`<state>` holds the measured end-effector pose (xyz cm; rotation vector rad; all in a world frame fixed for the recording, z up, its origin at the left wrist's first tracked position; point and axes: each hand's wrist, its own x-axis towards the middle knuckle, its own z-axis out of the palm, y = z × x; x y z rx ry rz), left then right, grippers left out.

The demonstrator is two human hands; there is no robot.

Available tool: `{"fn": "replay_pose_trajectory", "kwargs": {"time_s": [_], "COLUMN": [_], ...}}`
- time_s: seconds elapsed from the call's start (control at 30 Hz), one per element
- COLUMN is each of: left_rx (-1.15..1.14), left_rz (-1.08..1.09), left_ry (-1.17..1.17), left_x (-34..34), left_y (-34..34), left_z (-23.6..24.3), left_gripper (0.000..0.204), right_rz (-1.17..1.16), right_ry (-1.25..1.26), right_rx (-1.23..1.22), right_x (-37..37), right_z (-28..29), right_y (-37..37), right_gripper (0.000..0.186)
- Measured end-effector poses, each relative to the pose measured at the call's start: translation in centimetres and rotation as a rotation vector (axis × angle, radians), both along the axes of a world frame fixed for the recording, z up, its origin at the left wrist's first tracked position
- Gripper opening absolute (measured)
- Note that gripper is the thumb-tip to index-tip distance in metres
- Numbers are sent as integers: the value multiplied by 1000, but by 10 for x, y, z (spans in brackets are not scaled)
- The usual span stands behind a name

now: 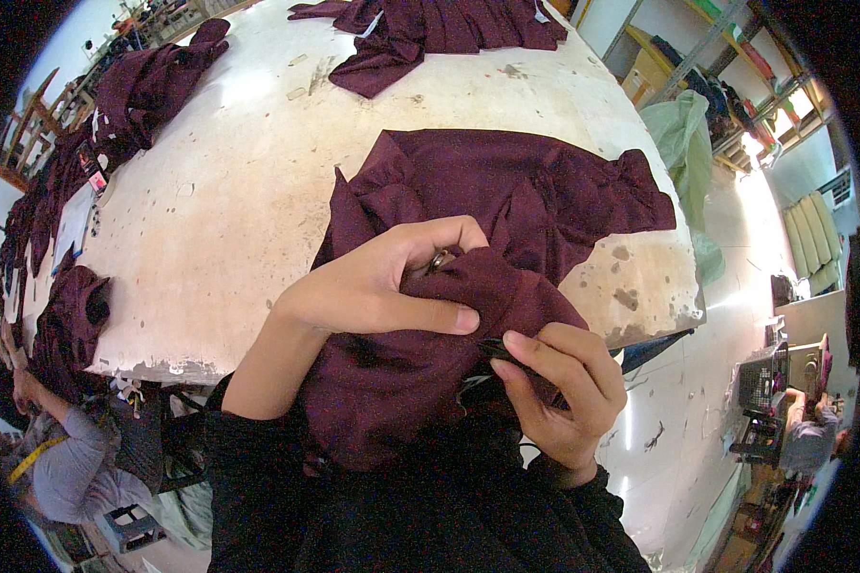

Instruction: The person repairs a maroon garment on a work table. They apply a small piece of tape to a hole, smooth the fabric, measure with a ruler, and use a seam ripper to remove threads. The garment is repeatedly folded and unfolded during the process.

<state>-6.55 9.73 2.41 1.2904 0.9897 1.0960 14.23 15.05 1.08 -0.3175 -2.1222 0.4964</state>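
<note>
Currently, the person's left hand point(382, 286) grips a fold of a maroon garment point(468, 186) between thumb and fingers, at the centre of the view. The right hand point(569, 387), toward four o'clock, pinches a slim dark item point(492, 347) against the cloth; its kind is too small to tell. The garment spreads over the stained white table point(229, 229), one gathered end reaching two o'clock, its near part hanging toward the person. More maroon cloth point(449, 27) lies at twelve o'clock, and a co-worker point(76, 473) sits at eight.
</note>
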Motion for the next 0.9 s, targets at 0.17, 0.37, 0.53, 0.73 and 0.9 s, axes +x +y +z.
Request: {"fn": "replay_pose_trajectory", "kwargs": {"time_s": [0.17,0.37,0.53,0.73,0.9], "left_rx": [50,-4,45,140,133], "left_rz": [58,94,72,8,-92], "left_ry": [54,74,61,880,476], "left_x": [6,5,3,-12,-20], "left_y": [1,3,2,0,-2], "left_z": [-7,-4,-8,2,10], "left_gripper": [31,30,33,51,41], "right_rz": [63,-62,25,-107,-156], "right_ry": [216,352,99,109,78], "right_rx": [10,-310,-791,-714,-485], "right_x": [-9,2,-13,-9,-13], "right_z": [-4,-2,-6,-3,-16], "right_y": [-5,5,25,29,40], "right_gripper": [31,38,21,12,11]}}
